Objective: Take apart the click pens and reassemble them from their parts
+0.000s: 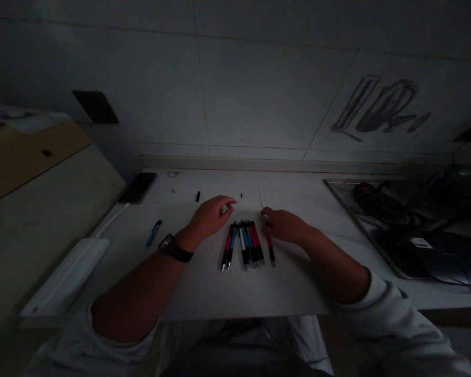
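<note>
My left hand [212,215], with a dark watch on its wrist, hovers over the counter with fingers curved and a gap between thumb and fingers; nothing shows in it. Below and between my hands lies a row of several click pens [250,245] in red, blue and white, tips toward me. My right hand [286,225] has closed fingers at the upper end of a red pen [270,247] at the row's right side. That end is partly hidden. A thin white stick [260,197] points away from the right fingertips; whether they touch it is unclear.
A blue pen [154,233] lies left of the watch. Small black pieces [198,196] are scattered beyond my hands. At the left are a phone [138,188] and a white power strip [67,275]; a stovetop [361,230] with dark items stands right. A wall closes the back.
</note>
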A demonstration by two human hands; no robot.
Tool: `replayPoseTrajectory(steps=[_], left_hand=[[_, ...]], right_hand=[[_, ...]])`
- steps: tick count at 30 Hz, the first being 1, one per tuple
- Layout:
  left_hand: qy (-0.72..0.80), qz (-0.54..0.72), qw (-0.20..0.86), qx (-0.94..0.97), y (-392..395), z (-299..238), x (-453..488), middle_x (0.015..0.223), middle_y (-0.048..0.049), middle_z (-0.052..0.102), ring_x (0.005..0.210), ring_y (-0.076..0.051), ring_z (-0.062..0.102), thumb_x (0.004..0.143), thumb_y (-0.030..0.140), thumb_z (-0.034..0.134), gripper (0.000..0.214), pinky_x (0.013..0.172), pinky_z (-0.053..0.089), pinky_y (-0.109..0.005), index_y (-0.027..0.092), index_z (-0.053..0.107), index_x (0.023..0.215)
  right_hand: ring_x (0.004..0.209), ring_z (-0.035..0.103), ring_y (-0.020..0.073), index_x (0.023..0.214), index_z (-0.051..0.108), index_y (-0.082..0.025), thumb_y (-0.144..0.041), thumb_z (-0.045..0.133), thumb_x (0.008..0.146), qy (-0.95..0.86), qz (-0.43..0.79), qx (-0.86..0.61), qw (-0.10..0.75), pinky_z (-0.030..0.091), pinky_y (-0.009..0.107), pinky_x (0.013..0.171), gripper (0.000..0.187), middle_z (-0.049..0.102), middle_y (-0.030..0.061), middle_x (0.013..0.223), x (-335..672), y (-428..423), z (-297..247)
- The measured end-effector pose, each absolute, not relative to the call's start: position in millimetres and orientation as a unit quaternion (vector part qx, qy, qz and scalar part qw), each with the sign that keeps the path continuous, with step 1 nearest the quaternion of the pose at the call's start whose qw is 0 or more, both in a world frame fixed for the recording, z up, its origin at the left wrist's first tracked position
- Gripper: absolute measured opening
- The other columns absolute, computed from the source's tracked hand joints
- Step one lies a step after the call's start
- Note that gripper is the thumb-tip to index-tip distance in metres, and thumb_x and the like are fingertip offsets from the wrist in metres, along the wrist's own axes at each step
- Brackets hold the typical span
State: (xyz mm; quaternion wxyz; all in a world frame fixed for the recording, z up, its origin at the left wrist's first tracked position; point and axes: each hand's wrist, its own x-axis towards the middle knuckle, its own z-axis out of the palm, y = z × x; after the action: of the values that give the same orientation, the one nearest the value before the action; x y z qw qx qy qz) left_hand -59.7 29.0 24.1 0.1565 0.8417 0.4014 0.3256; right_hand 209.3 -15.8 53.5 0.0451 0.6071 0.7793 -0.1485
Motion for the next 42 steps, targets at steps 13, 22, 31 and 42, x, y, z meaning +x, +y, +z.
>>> replayPoseTrajectory(steps=[13, 22, 31, 42], left_hand=[[0.344, 0.296, 0.202, 0.868, 21, 23, -52, 0.119, -0.0035, 0.072, 0.08, -0.015, 0.063, 0.093, 0.026, 0.072, 0.037, 0.077, 0.052, -0.03, 0.026, 0.066, 0.129], [0.322, 0.318, 0.181, 0.873, 19, 30, -52, 0.097, -0.002, 0.074, 0.091, -0.018, 0.067, 0.094, 0.021, 0.07, 0.008, 0.085, 0.051, -0.032, 0.022, 0.072, 0.101], [0.398, 0.401, 0.153, 0.811, 28, 39, -72, 0.094, -0.002, 0.07, 0.076, -0.013, 0.062, 0.093, 0.019, 0.067, 0.011, 0.07, 0.049, -0.026, 0.02, 0.068, 0.104], [0.429, 0.336, 0.138, 0.827, 23, 44, -78, 0.094, -0.0016, 0.076, 0.077, -0.015, 0.066, 0.094, 0.026, 0.07, 0.009, 0.076, 0.052, -0.03, 0.022, 0.074, 0.102]], right_hand=[[0.081, 0.069, 0.0185, 0.145, 0.043, -0.021, -0.016, 0.061, 0.089, 0.793, -0.217, 0.525, -0.22, 0.049, 0.029, 0.075, 0.059, 0.075, 0.0039, 0.095, 193, -12, 41], [0.08, 0.069, 0.0175, 0.137, 0.055, -0.022, -0.035, 0.063, 0.094, 0.795, -0.291, 0.437, -0.305, 0.054, 0.031, 0.077, 0.046, 0.074, 0.0047, 0.096, 191, -11, 34], [0.074, 0.062, 0.0164, 0.097, 0.072, -0.02, -0.044, 0.055, 0.096, 0.772, -0.248, 0.504, -0.298, 0.045, 0.029, 0.069, 0.029, 0.072, 0.0033, 0.086, 215, 7, 31], [0.071, 0.06, 0.0167, 0.092, 0.071, -0.02, -0.047, 0.053, 0.097, 0.728, -0.283, 0.516, -0.351, 0.043, 0.029, 0.068, 0.032, 0.069, 0.0019, 0.077, 202, 6, 23]])
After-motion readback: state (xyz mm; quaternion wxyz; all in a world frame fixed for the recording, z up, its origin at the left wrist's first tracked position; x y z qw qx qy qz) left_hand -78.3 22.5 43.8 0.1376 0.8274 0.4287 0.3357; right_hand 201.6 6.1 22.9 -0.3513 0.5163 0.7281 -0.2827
